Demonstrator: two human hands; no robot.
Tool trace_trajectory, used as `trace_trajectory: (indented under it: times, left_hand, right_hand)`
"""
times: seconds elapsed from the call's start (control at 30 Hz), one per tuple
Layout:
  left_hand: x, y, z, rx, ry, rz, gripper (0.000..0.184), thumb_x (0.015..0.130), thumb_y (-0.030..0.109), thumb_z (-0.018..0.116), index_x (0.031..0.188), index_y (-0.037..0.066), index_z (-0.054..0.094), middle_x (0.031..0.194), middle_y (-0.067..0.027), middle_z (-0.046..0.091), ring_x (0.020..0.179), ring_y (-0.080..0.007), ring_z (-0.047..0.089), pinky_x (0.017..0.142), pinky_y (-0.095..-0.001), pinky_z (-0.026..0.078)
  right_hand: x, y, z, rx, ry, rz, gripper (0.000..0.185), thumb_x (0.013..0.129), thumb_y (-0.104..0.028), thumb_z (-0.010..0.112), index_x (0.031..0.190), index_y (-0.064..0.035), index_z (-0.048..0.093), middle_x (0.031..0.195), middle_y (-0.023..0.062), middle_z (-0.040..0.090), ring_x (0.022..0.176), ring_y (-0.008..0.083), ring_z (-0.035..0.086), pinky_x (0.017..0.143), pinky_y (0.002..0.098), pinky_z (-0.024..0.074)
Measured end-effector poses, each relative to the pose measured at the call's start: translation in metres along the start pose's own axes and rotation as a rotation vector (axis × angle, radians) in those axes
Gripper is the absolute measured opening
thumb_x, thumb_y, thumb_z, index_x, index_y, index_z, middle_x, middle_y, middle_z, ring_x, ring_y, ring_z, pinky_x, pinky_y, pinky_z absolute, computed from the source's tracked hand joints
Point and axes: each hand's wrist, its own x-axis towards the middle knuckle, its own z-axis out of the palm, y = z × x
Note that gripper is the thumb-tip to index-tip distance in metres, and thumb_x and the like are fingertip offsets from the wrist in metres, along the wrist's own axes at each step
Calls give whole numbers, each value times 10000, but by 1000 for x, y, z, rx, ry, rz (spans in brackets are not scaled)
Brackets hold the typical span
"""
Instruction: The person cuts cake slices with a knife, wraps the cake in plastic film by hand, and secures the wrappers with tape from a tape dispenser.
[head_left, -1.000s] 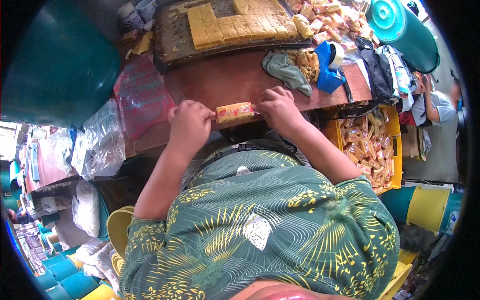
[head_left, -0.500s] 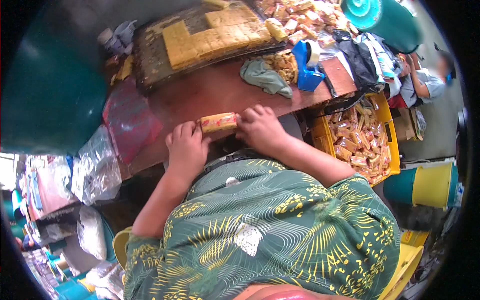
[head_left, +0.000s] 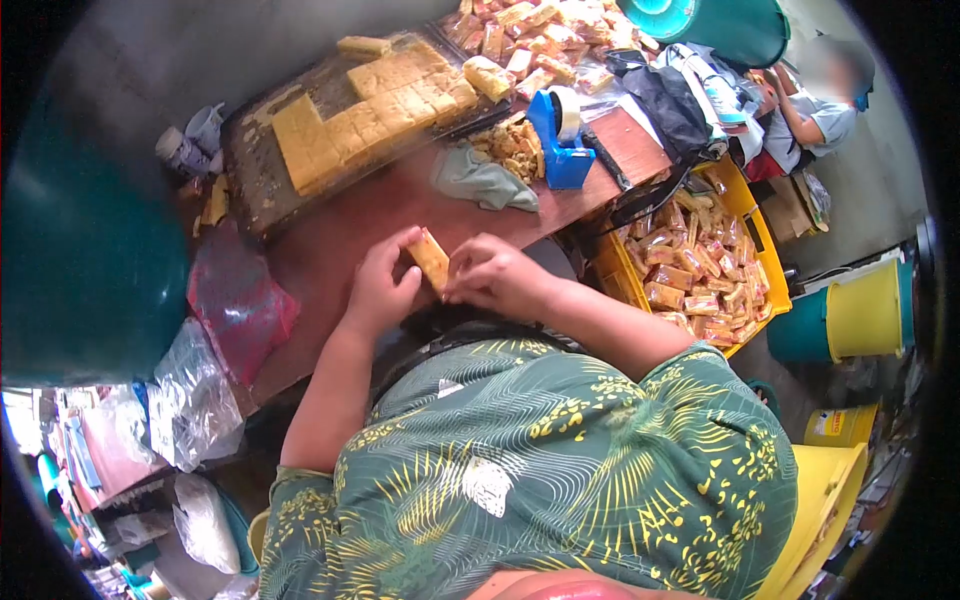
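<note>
A wrapped cake bar [head_left: 430,262] is held up between my two hands, over the near edge of the table. It is yellow and stands at a slant, its upper end to the left. My left hand [head_left: 382,285] grips that upper end between fingers and thumb. At the lower end, my right hand [head_left: 500,278] pinches the bar or its wrapper with closed fingertips. The exact contact there is partly hidden by the fingers.
On the table [head_left: 350,240] are a tray [head_left: 255,190] with a cut cake slab [head_left: 370,115], a cloth [head_left: 485,180], a blue tape dispenser [head_left: 565,145] and a heap of wrapped bars [head_left: 540,40]. A yellow crate [head_left: 770,235] of wrapped bars stands right. Another person [head_left: 810,115] sits beyond.
The cake bar has turned from level to a steep slant. My right hand has moved down its end, and the whole view has shifted slightly.
</note>
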Motion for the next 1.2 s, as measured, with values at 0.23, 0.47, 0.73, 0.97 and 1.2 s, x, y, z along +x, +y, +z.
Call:
trace_trajectory:
  times: [0.23,0.47,0.73,0.97,1.2]
  left_hand:
    - [-2,25,4,328,-51,110,906,776,491,858,1486,76,478,1519,-154,528,1397,-351,500,1168,-483,368]
    - [1,27,5,224,-22,101,881,741,444,904,1432,50,527,1468,-195,570,1373,-375,535,1172,-479,394]
    - [10,26,9,220,-58,137,826,740,354,893,1424,59,535,1466,-159,583,1358,-347,549,1140,-485,399]
    - [10,24,6,152,-71,141,830,759,371,890,1431,42,532,1468,-183,579,1357,-363,558,1150,-464,416]
    - [10,25,2,183,-75,84,815,780,436,879,1412,35,556,1457,-200,585,1359,-366,561,1164,-462,417]
  right_hand:
    - [14,0,-1,101,-38,387,140,844,-106,786,976,-94,741,960,110,682,941,310,673,837,416,565]
    - [-11,46,-120,-344,823,554,343,948,-224,747,1181,8,653,1016,141,679,804,261,681,771,390,575]
    - [-16,100,-149,99,569,1071,524,1003,-496,638,1023,10,774,1019,173,759,946,269,707,900,400,530]
    - [-35,61,-126,-769,599,473,295,920,-309,726,824,-31,733,867,165,704,825,344,662,803,459,528]
    - [-57,49,-109,-458,352,817,289,921,-292,747,835,-18,782,778,169,680,822,316,651,805,440,528]
